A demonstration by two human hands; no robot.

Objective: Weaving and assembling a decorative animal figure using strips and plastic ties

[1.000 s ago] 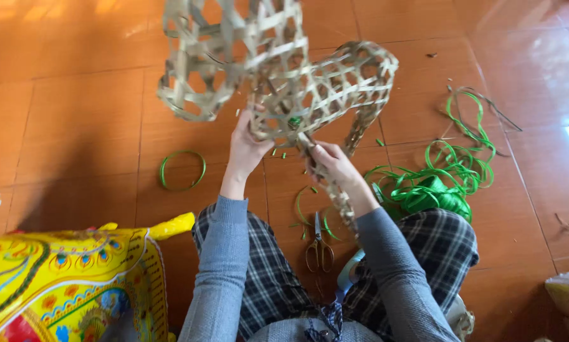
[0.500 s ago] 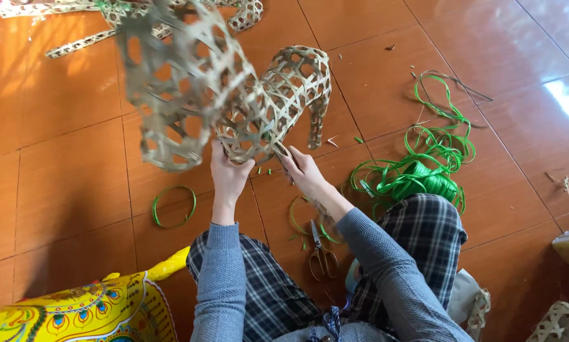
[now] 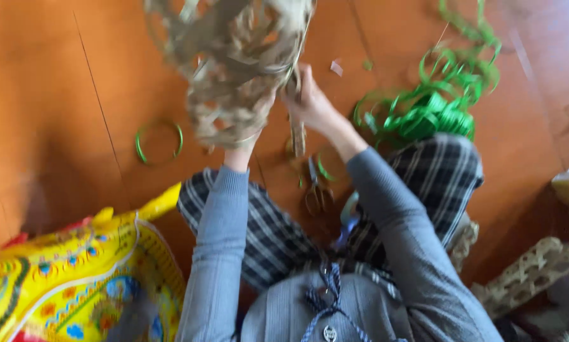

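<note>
Grey ribbed long sleeves (image 3: 218, 253), dark plaid trousers (image 3: 436, 171), blue checked neck bow (image 3: 325, 294)

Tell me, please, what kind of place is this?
Probably a home or small craft workspace, with the work done sitting on the floor: an orange tiled floor, a woven openwork frame in the hands, loose green strips and scissors beside it.

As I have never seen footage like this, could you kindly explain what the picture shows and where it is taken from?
There is no machine: a camera on a seated person's head looks down at their own two hands above an orange tiled floor. The right hand has a grip on a pale woven open-lattice frame, which is blurred; the left hand is mostly hidden beneath it. On the floor lie a green ring, a tangle of green strips and scissors. A yellow patterned object sits lower left.
</note>
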